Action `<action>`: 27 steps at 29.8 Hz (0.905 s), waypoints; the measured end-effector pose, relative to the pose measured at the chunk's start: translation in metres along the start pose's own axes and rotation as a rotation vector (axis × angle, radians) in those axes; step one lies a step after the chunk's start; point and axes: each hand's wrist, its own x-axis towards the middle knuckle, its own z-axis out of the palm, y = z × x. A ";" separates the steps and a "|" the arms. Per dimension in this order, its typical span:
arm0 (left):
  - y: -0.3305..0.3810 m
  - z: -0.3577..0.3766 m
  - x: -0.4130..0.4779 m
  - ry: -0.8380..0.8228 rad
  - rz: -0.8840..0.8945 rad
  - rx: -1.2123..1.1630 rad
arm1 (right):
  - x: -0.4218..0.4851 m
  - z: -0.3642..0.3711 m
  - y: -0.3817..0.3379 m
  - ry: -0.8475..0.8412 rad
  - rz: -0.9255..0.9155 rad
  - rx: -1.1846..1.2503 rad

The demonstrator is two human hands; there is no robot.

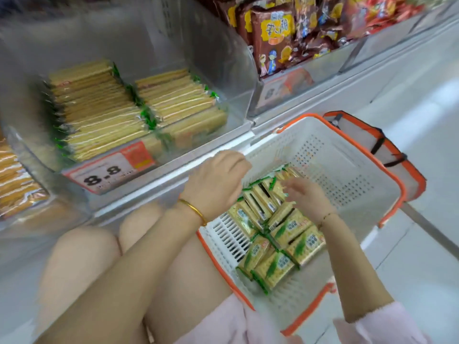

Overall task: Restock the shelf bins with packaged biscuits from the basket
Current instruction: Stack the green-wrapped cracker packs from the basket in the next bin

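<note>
- Left-centre of frame: shelf bin (236, 108) already carries 2 rows of stacked packs (99, 115) standing on edge. The right row is shorter, with a bare gap on its right side. Price tag (109, 167) reads 8.8 on the front.
- Centre: left hand (213, 180) hovers over the basket's near-left rim, back of hand up and fingers curled under. Cannot tell if it holds anything.
- Right of centre: packaged biscuits (280, 234) lie loose in the basket (347, 170), some flat, some tipped on edge.
- Right hand (308, 197) is blurred, fingers loosely spread on the upper packs, no grip closed.
- Step, as judged: gather a handful. Best to square several packs into 1 block with both hands, edges aligned, then slot them upright into the shorter right row, green seals facing as the rest.
- Risk: loose slippery wrappers may fan out.
</note>
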 end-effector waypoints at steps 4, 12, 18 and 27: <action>-0.004 0.041 -0.014 -0.277 -0.285 -0.234 | 0.004 0.022 0.052 0.006 0.219 -0.201; -0.010 0.053 -0.013 -0.330 -0.456 -0.286 | 0.020 0.056 0.091 -0.022 0.486 -0.721; -0.007 0.058 -0.013 -0.339 -0.486 -0.378 | 0.020 0.049 0.080 0.120 0.402 -0.601; 0.012 0.071 -0.011 -0.704 -0.595 -0.658 | -0.003 0.031 0.025 -0.156 0.165 0.703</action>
